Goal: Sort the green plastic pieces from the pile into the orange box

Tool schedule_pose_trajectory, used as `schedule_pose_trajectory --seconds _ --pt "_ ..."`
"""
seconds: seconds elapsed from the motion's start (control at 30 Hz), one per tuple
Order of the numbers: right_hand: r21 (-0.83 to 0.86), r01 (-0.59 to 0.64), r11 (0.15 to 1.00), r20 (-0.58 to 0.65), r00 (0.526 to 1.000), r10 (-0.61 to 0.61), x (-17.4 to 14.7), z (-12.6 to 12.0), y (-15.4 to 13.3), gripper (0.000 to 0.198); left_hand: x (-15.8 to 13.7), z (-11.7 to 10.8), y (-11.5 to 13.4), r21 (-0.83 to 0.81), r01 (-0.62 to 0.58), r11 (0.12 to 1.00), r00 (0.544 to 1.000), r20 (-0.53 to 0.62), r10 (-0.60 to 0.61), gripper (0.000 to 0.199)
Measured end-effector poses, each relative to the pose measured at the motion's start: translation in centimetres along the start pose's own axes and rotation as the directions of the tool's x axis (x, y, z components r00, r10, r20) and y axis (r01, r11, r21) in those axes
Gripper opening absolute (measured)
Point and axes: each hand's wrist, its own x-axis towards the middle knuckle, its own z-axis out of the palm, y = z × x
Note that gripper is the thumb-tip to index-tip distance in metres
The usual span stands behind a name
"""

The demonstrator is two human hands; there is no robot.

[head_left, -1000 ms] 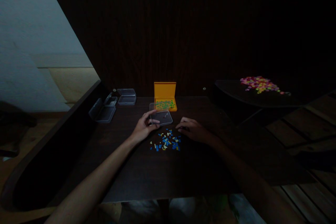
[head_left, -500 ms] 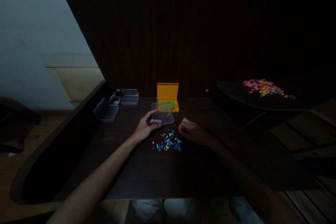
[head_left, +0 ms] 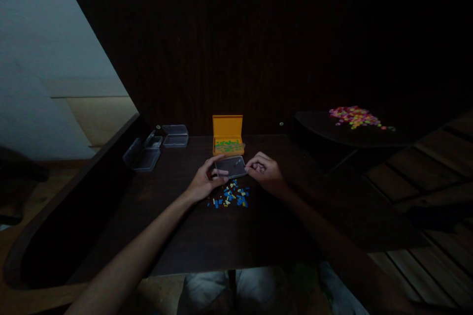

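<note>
My left hand [head_left: 204,177] is closed on the left edge of a clear plastic box [head_left: 231,167], held tilted above the dark tabletop. A few tiny bits show through the box. At the box's right edge is my right hand [head_left: 264,168], fingers curled and thumb pressed to the forefinger; whatever lies in that pinch is too small to make out. Just below both hands, small blue, yellow and cream building bricks [head_left: 229,196] lie scattered. Behind the clear box stands an open orange box [head_left: 227,127] with green pieces [head_left: 228,145] inside.
Open clear boxes stand at the back left, one box [head_left: 176,137] by the back panel and another [head_left: 146,160] beside the raised side board [head_left: 74,197]. On the right, a curved shelf [head_left: 314,127] bears a heap of pink, red and yellow pieces [head_left: 354,117].
My right hand has moved up from beside the loose bricks to the clear box's right edge. The left hand still holds the box. The whole view has shifted slightly.
</note>
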Motion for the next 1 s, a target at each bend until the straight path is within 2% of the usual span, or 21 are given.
schedule_pose_trajectory --seconds 0.07,0.17,0.43,0.67,0.87,0.93,1.0 --pt "-0.088 0.044 0.995 -0.036 0.998 -0.047 0.0 0.2 0.1 0.008 -0.2 0.5 -0.1 0.039 0.0 0.999 0.999 0.046 -0.001 0.069" --pt "-0.212 0.096 0.973 -0.001 0.995 -0.098 0.0 0.4 0.6 0.008 -0.5 0.9 -0.1 0.057 0.013 0.998 0.997 0.08 -0.017 0.071" --pt "-0.367 0.106 0.924 0.101 0.992 -0.074 -0.1 0.6 1.2 0.008 -0.4 0.9 -0.1 0.043 0.01 0.999 0.998 0.059 -0.013 0.068" --pt "-0.405 0.107 0.908 0.128 0.99 -0.06 -0.2 0.8 0.9 0.008 -0.6 0.8 -0.1 0.072 0.046 0.996 0.996 0.07 -0.051 0.071" --pt "-0.332 0.048 0.942 -0.022 0.998 -0.059 0.3 -0.5 0.3 0.012 -0.4 0.4 -0.2 0.065 0.014 0.998 1.0 0.016 -0.015 0.069" --pt "-0.337 0.032 0.941 0.002 0.999 -0.033 0.4 -0.9 0.7 0.012 -0.3 0.0 -0.2 0.061 0.001 0.998 1.0 -0.012 -0.001 0.068" --pt "-0.35 0.013 0.937 0.075 0.997 0.014 0.3 -0.9 1.3 0.008 -0.1 -0.4 -0.2 0.067 -0.02 0.998 0.999 -0.044 0.023 0.067"
